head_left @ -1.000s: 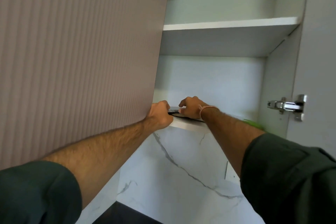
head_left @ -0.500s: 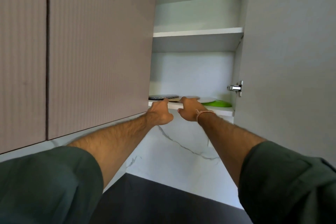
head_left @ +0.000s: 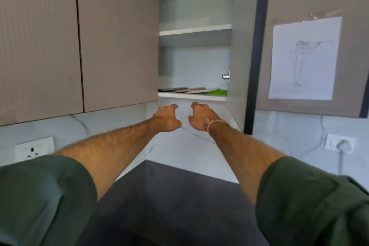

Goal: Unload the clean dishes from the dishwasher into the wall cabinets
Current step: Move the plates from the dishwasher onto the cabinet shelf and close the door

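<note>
The wall cabinet stands open, and on its bottom shelf (head_left: 192, 97) lie several flat plates: a dark plate (head_left: 171, 89) at the left, a tan plate (head_left: 191, 90) in the middle, a pale one beside it and a green plate (head_left: 218, 92) at the right. My left hand (head_left: 166, 118) and my right hand (head_left: 201, 116) hang just below the shelf edge, side by side and apart from it. Both hold nothing, with the fingers loosely curled and spread. A pink band circles my right wrist. The upper shelf (head_left: 195, 31) shows nothing on it.
The open cabinet door (head_left: 242, 46) juts out at the right of the shelves. Closed ribbed doors (head_left: 117, 34) hang to the left. A paper drawing (head_left: 303, 58) is taped on the right-hand cabinet. Sockets (head_left: 34, 149) sit on the marble wall above a dark countertop (head_left: 175, 201).
Both hands have left the plates on the bottom shelf and dropped below its edge. The view has pulled back and down from the cabinet.
</note>
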